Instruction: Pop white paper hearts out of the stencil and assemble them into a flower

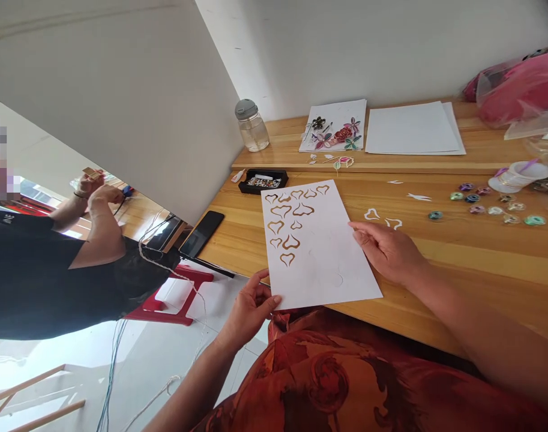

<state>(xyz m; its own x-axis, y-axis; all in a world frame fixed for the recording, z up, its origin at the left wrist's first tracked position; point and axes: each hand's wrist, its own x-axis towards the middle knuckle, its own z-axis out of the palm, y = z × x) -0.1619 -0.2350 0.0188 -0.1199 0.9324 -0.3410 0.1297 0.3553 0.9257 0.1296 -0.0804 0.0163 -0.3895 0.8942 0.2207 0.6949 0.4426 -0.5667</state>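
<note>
A white sheet of paper (328, 264) with rows of curved petal-like shapes cut out of its upper left part is held between my hands. Wood shows through the cutouts. My left hand (251, 309) pinches the lower left corner, thumb on top and fingers underneath. At the right edge, my right hand (384, 249) grips the paper between thumb and fingers. Two small white paper outlines (371, 214) lie on the wooden table (418, 288) just beyond my right hand. A few white paper scraps (419, 197) rest farther back.
Several thread bobbins (472, 198) and a white spool (521, 175) sit at the right. A black tray of beads (263, 181), a phone (202, 234) and a bottle (252, 126) stand left. Flower pieces (343, 133) lie on paper at the back. Another person (53, 258) works beyond the partition.
</note>
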